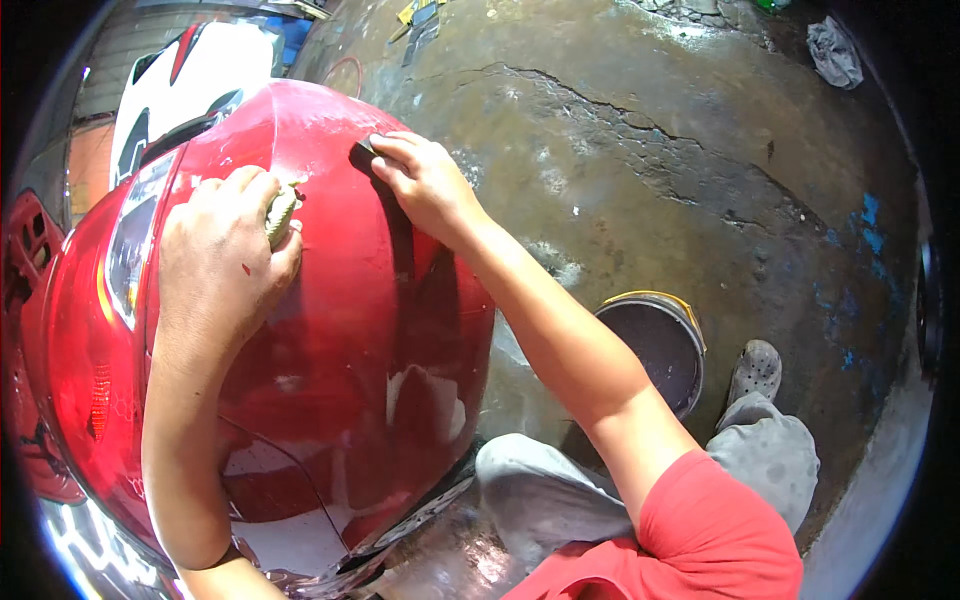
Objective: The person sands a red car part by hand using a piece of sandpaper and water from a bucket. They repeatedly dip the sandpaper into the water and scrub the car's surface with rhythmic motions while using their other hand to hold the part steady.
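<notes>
Head view: rounded red car panel [330, 320], glossy, partly shadowed

Car bumper [320, 350]: placed left. Over it are held, left to right: cloth [281, 214] in left hand [222, 245], block [363, 154] in right hand [425, 185]. Bucket [699, 335]: stood on floor [600, 70], right of bumper.

Dark block [363, 156] against glossy red bumper [330, 310]

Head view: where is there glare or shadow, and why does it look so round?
Head view: the fisheye lens bows edges, and the corners go black; bright glare pales the top of the red car panel; a dark streak, shadow or reflection, runs below the right hand.
</notes>
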`<move>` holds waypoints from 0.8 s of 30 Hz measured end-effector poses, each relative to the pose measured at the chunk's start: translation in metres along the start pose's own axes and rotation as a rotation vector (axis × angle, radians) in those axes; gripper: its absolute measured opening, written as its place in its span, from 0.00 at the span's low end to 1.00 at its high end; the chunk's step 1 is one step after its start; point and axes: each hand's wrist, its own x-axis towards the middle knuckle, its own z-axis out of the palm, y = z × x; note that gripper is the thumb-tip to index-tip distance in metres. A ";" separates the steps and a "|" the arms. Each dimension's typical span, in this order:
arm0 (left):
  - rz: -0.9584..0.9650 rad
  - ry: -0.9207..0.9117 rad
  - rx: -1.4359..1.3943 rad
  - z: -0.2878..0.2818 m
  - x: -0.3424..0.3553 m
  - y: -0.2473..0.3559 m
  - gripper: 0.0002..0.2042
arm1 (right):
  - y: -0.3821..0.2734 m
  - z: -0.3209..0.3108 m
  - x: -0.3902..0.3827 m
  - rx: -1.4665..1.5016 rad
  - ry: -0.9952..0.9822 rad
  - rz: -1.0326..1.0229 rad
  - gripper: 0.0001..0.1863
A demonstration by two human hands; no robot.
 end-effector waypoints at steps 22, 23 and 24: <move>0.019 0.021 0.023 0.006 -0.004 -0.004 0.12 | -0.082 0.009 -0.091 -0.104 0.175 -0.002 0.22; 0.023 0.009 0.035 0.002 -0.006 -0.004 0.12 | -0.069 0.016 -0.063 -0.076 0.180 0.048 0.21; 0.024 0.017 0.022 0.002 -0.004 -0.001 0.12 | -0.058 0.013 -0.042 -0.077 0.184 0.097 0.21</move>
